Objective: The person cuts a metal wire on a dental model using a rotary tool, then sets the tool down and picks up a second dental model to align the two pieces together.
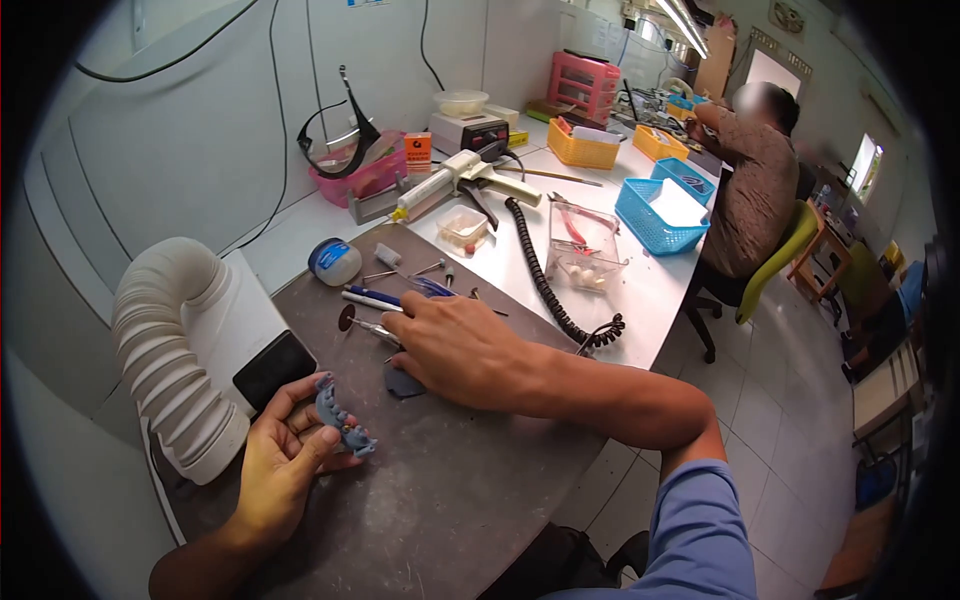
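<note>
In my left hand (280,450) is a grey-blue dental model (340,418), pinched between thumb and fingers, with small reddish spots along its tooth row. My right hand (465,345) reaches across the dark bench mat, its fingers bent down around a slim metal rotary handpiece (376,331). A brown cutting disc (347,318) sits at the handpiece's tip, pointing left; its rear part is hidden under my hand. A flat grey-blue piece (403,383) lies partly beneath that hand. Just beyond the fingers are a blue pen (375,296) and several small burs (432,268).
At left stands a white ribbed suction hose (165,340). A blue-labelled jar (335,262), a dispensing gun (450,185), a coiled black cable (540,270) and a clear box (585,245) lie farther back. Blue baskets (660,225) line the right side, where another person (755,180) sits.
</note>
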{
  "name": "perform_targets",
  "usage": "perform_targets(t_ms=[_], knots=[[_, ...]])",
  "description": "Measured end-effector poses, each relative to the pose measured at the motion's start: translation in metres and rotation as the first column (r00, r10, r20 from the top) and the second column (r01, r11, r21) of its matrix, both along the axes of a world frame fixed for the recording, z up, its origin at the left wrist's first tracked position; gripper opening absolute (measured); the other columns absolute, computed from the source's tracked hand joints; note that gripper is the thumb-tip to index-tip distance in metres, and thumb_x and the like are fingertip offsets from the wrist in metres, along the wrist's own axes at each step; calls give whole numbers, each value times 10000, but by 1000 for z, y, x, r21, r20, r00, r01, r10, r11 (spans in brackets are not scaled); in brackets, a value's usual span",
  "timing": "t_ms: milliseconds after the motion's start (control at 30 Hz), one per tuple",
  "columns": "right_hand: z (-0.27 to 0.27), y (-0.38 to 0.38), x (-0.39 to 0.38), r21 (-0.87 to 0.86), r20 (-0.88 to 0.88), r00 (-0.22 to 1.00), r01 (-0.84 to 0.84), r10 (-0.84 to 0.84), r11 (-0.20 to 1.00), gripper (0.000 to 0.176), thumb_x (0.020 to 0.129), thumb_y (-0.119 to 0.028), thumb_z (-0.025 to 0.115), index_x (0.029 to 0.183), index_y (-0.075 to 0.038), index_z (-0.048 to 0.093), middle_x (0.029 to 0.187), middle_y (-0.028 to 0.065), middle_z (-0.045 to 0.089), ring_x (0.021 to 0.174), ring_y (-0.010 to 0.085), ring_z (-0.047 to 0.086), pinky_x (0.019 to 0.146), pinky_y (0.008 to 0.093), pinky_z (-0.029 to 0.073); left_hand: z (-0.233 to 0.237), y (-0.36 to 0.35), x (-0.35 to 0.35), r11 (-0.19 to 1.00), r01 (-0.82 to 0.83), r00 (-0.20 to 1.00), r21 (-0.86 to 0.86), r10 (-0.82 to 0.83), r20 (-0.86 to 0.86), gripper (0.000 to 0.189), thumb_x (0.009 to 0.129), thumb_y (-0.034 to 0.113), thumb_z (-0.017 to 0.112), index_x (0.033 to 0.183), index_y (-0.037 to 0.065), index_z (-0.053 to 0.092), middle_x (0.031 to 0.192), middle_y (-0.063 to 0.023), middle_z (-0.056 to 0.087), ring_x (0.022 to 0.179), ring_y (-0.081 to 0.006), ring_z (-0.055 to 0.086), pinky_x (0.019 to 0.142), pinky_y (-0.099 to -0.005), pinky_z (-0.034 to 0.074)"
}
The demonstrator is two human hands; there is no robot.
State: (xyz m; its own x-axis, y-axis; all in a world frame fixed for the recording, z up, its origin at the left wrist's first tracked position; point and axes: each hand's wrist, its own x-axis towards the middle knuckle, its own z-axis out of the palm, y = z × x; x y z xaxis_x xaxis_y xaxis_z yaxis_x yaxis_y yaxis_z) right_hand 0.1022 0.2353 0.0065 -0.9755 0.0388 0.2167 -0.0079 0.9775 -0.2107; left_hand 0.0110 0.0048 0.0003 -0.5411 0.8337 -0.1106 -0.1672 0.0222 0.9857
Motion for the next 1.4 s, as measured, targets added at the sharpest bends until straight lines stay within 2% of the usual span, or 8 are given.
perform_targets(t_ms=[133,200,667,833,967,1133,1200,1400], knots=[[5,-2,0,3,46,999,0,0,1000,356,917,-246,653,1165,4,598,1050,185,610,947,347,651,795,434,527,-1,-1,-1,999,24,1000,25,-24,17,563,951,115,636,1428,29,349,1116,-86,617,1033,-193,666,866,-354,589],[2,-1,1,-6,-71,997,-20,20,1000,259,866,-189,693,983,33,627,976,197,616,879,360,659,759,435,536,1,-1,-1,1000,17,1000,26,-17,13,556,953,110,633,1424,26,351,1125,-89,612,1049,-189,656,885,-362,582],[16,-2,6,30,-71,997,2,0,1000,446,916,-409,646,1111,-8,649,977,164,623,889,331,666,766,424,536,0,-2,0,998,56,997,20,-55,-48,560,951,122,637,1420,17,350,1111,-105,639,1000,-174,671,869,-334,576],[41,30,18,71,-379,925,36,-6,997,187,912,-139,650,1044,-7,666,871,155,645,739,315,677,696,405,548,-1,-1,0,999,31,999,24,-30,-35,566,943,123,649,1416,23,355,1097,-106,645,978,-175,679,827,-324,593],[77,87,52,72,-531,835,215,-145,974,268,826,73,535,1057,10,655,899,192,679,756,339,694,728,425,564,0,0,0,1000,25,999,20,-24,-32,574,939,120,653,1418,19,353,1077,-107,644,982,-192,680,828,-335,591],[90,203,114,223,-606,731,534,-314,815,294,846,51,519,1084,-15,678,1068,213,673,935,344,689,828,406,558,1,2,2,999,53,997,12,-52,-63,557,934,91,646,1410,7,368,1066,-110,643,1003,-193,664,842,-343,585],[88,237,138,66,-415,704,655,-576,753,183,886,-38,582,1023,-1,698,878,172,716,811,277,705,751,377,536,0,1,3,998,65,995,4,-65,-79,540,936,56,630,1407,-4,372,1069,-118,647,1027,-186,652,852,-348,583],[49,319,172,8,-213,639,758,-739,653,190,833,-60,599,958,-32,739,884,181,727,857,309,712,827,416,542,-2,6,5,999,41,990,-7,-41,-136,562,917,88,673,1394,-1,388,1020,-118,653,993,-185,656,813,-325,585]])
